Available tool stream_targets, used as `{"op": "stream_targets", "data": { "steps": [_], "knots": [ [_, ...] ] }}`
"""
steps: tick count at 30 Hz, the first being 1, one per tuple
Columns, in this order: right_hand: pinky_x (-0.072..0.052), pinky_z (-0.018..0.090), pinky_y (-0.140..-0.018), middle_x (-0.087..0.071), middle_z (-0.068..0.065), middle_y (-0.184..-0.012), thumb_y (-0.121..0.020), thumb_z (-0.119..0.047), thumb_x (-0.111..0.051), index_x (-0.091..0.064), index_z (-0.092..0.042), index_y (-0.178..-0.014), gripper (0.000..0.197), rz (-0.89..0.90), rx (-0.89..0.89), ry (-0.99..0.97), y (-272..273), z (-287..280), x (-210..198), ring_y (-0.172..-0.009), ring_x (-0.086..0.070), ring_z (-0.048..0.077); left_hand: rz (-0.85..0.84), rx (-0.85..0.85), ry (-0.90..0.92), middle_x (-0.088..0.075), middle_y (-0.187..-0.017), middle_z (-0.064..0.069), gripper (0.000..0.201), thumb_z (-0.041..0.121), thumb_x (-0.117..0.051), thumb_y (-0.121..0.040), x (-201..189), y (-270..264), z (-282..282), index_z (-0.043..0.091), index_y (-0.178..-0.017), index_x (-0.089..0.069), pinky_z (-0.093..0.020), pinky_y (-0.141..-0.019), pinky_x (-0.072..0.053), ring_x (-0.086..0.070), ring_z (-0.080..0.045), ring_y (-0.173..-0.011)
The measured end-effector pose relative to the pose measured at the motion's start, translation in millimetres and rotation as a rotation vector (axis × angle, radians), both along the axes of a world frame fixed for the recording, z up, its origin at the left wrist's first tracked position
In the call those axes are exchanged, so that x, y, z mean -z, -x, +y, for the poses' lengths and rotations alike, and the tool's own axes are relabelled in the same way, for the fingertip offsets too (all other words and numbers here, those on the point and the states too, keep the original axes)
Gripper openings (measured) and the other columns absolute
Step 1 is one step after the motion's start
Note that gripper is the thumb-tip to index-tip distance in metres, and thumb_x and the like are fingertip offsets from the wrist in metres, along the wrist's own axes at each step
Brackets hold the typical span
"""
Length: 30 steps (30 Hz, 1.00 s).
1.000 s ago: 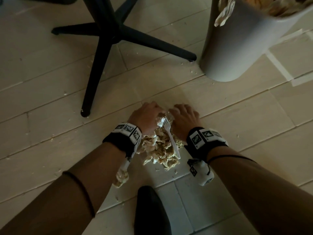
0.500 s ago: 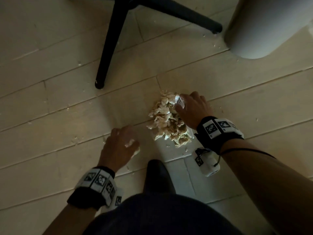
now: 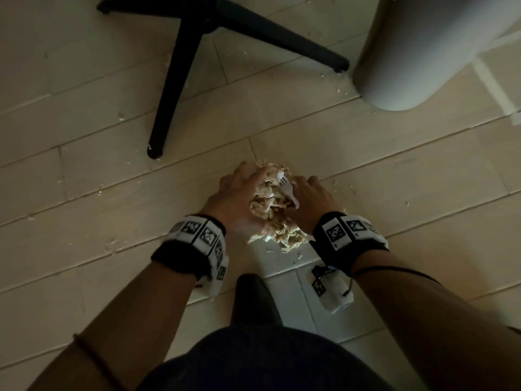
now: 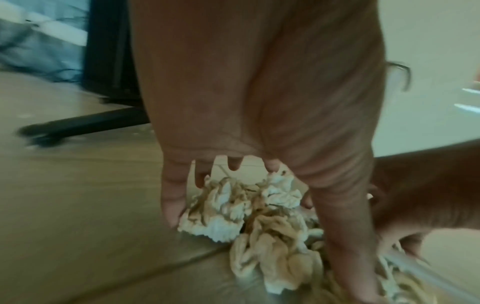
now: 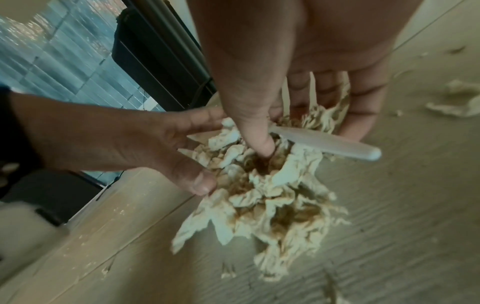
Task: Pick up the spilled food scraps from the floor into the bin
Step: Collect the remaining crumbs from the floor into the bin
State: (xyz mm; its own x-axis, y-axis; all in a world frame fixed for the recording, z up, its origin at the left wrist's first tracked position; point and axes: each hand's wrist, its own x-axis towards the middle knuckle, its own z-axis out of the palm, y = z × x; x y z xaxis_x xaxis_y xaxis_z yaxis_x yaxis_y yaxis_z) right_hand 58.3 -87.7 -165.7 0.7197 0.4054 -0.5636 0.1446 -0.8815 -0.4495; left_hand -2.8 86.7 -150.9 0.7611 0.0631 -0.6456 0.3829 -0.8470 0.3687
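A heap of beige food scraps lies on the pale plank floor, with a white plastic fork stuck in its top. My left hand presses against the heap's left side with fairly straight, spread fingers. My right hand closes on the right side: in the right wrist view its thumb digs into the scraps and its fingers curl behind them, by the fork. The grey bin stands at the far right, about an arm's length beyond.
A black chair base spreads its legs across the far left and centre; one leg ends close to the bin. My dark shoe is just behind the heap. Loose crumbs dot the boards, and small scraps lie right of the heap.
My left hand has come back from the floor at the near left, where it took a small scrap, to the left side of the heap. The right hand stayed on the heap.
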Motion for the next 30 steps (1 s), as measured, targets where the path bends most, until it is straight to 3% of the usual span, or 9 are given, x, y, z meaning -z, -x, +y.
{"op": "stream_targets", "data": {
  "steps": [2, 5, 10, 15, 19, 23, 26, 28, 30],
  "knots": [
    [-0.047, 0.039, -0.091, -0.054, 0.008, -0.132, -0.084, -0.027, -0.069, -0.042, -0.020, -0.137, 0.059, 0.021, 0.046, -0.024, -2.9, -3.3, 4.5, -0.118, -0.055, 0.034, 0.098, 0.140, -0.039, 0.025, -0.162, 0.011, 0.132, 0.045, -0.090, -0.060, -2.8, -18.4, -8.3, 0.055, -0.148, 0.008, -0.063, -0.113, -0.022, 0.013, -0.030, -0.151],
    [-0.041, 0.028, -0.077, -0.065, 0.007, -0.117, -0.086, -0.021, -0.067, -0.055, -0.017, -0.121, 0.037, 0.054, 0.119, -0.067, -10.3, -8.4, 6.7, -0.105, -0.061, 0.029, 0.139, 0.267, -0.116, 0.027, -0.161, 0.011, 0.138, 0.055, -0.088, -0.056, 0.6, -34.5, -14.0, 0.054, -0.146, 0.016, -0.065, -0.111, -0.022, 0.014, -0.034, -0.151],
    [-0.045, 0.028, -0.083, -0.067, 0.008, -0.119, -0.089, -0.024, -0.065, -0.066, -0.017, -0.112, 0.023, 0.046, 0.200, -0.088, -19.9, -15.2, 4.3, -0.107, -0.062, 0.029, 0.137, 0.335, -0.153, 0.022, -0.163, 0.008, 0.143, 0.066, -0.086, -0.050, 1.5, -38.7, -24.5, 0.047, -0.150, 0.016, -0.065, -0.111, -0.022, 0.014, -0.035, -0.150],
    [-0.045, 0.031, -0.088, -0.063, 0.009, -0.126, -0.091, -0.020, -0.061, -0.062, -0.019, -0.122, 0.031, 0.061, 0.123, -0.009, -26.6, -19.7, 0.3, -0.114, -0.060, 0.030, 0.089, 0.316, -0.178, 0.030, -0.161, 0.006, 0.143, 0.058, -0.088, -0.054, 13.5, -13.3, -42.6, 0.046, -0.150, 0.017, -0.068, -0.112, -0.014, 0.022, -0.037, -0.148],
    [-0.042, 0.030, -0.085, -0.060, 0.007, -0.126, -0.083, -0.033, -0.070, -0.059, -0.019, -0.126, 0.046, 0.134, 0.033, 0.003, -24.6, -20.1, 2.6, -0.117, -0.057, 0.028, -0.071, 0.259, -0.222, 0.003, -0.163, 0.005, 0.128, 0.047, -0.090, -0.056, 16.5, 6.3, -52.0, 0.046, -0.149, -0.001, -0.061, -0.107, -0.032, -0.006, -0.035, -0.148],
    [-0.043, 0.042, -0.104, -0.041, 0.004, -0.140, -0.068, -0.038, -0.085, -0.042, -0.022, -0.141, 0.087, 0.164, -0.042, 0.067, -9.1, -21.4, -0.2, -0.128, -0.045, 0.029, -0.188, 0.207, -0.202, -0.022, -0.151, 0.004, 0.103, 0.040, -0.087, -0.062, 16.1, 11.7, -53.5, 0.039, -0.143, -0.024, -0.047, -0.093, -0.048, -0.029, -0.029, -0.134],
    [-0.043, 0.045, -0.102, -0.034, 0.005, -0.142, -0.063, -0.037, -0.088, -0.031, -0.023, -0.145, 0.101, 0.133, -0.116, 0.117, 10.9, -21.6, 0.8, -0.129, -0.041, 0.033, -0.197, 0.172, -0.166, -0.024, -0.149, 0.003, 0.091, 0.034, -0.084, -0.069, 16.4, 7.7, -54.8, 0.033, -0.143, -0.029, -0.039, -0.083, -0.050, -0.033, -0.028, -0.131],
    [-0.044, 0.044, -0.097, -0.031, 0.008, -0.142, -0.065, -0.035, -0.087, -0.025, -0.020, -0.148, 0.105, 0.093, -0.165, 0.142, 25.2, -17.5, 6.5, -0.127, -0.041, 0.036, -0.180, 0.168, -0.156, -0.021, -0.151, 0.004, 0.098, 0.026, -0.085, -0.069, 16.7, 2.0, -55.6, 0.038, -0.144, -0.025, -0.042, -0.085, -0.051, -0.036, -0.028, -0.130],
    [-0.045, 0.044, -0.096, -0.033, 0.010, -0.140, -0.074, -0.032, -0.080, -0.023, -0.018, -0.149, 0.095, 0.033, -0.125, 0.131, 33.8, -11.5, 15.0, -0.124, -0.044, 0.038, -0.154, 0.178, -0.151, -0.021, -0.151, 0.004, 0.100, 0.020, -0.087, -0.067, 15.6, -4.0, -56.9, 0.042, -0.143, -0.026, -0.044, -0.091, -0.052, -0.038, -0.029, -0.129]
  ]
}}
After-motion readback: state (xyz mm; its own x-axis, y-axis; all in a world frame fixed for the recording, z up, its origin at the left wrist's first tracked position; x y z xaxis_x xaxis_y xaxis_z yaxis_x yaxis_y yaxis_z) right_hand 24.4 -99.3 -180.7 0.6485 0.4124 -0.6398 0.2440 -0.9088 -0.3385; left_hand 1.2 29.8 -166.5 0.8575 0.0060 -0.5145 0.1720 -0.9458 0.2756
